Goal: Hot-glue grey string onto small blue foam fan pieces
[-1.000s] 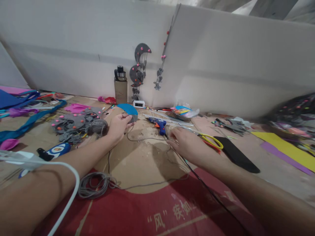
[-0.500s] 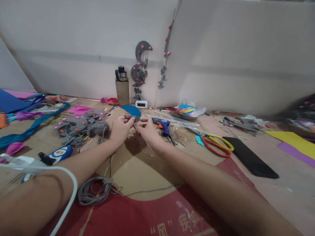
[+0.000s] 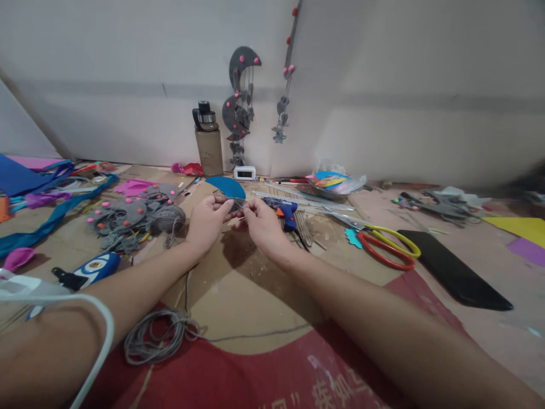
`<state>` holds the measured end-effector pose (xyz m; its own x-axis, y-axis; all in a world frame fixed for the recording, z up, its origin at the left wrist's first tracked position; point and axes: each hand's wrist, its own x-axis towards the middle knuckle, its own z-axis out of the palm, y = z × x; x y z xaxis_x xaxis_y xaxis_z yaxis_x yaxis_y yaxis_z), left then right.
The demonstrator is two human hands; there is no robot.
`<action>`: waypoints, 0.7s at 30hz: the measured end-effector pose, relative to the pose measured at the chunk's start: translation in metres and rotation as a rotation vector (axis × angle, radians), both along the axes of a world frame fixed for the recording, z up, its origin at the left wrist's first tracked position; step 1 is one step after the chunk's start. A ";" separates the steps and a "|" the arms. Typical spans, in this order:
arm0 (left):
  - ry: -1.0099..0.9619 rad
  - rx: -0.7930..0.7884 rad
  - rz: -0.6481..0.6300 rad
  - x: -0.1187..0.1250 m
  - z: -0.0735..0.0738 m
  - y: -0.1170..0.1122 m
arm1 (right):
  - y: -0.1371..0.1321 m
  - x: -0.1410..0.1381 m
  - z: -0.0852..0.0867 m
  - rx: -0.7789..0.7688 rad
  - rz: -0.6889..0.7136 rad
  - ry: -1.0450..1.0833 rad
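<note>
Left hand (image 3: 208,221), mine: grasping a blue cut-out (image 3: 225,186) with a curved top edge, thumb and fingers at its grey lower part.

Right hand (image 3: 261,227), mine: fingertips drawn in at the cut-out's lower right edge, close beside my left fingertips; whether they grip it or merely touch it, I cannot tell.

Cut-out, location: at my fingertips above the cardboard (image 3: 251,289), on the near side of a white clock (image 3: 244,173).

Grey yarn, one loose coil (image 3: 157,338): on the red part of the cardboard; one strand runs up to my left forearm, another out toward the right.

Grey yarn, one ball (image 3: 168,218): left of my left hand, beside grey pieces with pink dots (image 3: 123,213).

Glue gun (image 3: 288,215), blue: lying just right of my right hand.

Scissors (image 3: 361,225), red and yellow handles: farther right, beside a black phone (image 3: 457,270).
</note>
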<state>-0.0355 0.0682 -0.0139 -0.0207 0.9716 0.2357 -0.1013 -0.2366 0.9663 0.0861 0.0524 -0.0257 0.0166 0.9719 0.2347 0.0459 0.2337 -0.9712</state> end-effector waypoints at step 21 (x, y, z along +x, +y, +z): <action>-0.139 -0.076 -0.097 0.004 0.001 -0.003 | -0.006 0.012 0.013 0.213 -0.252 -0.139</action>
<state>-0.0312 0.0652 -0.0130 0.0463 0.9855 0.1632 -0.2535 -0.1464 0.9562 0.0980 0.0461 -0.0130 0.2030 0.8704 0.4486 0.2564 0.3949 -0.8822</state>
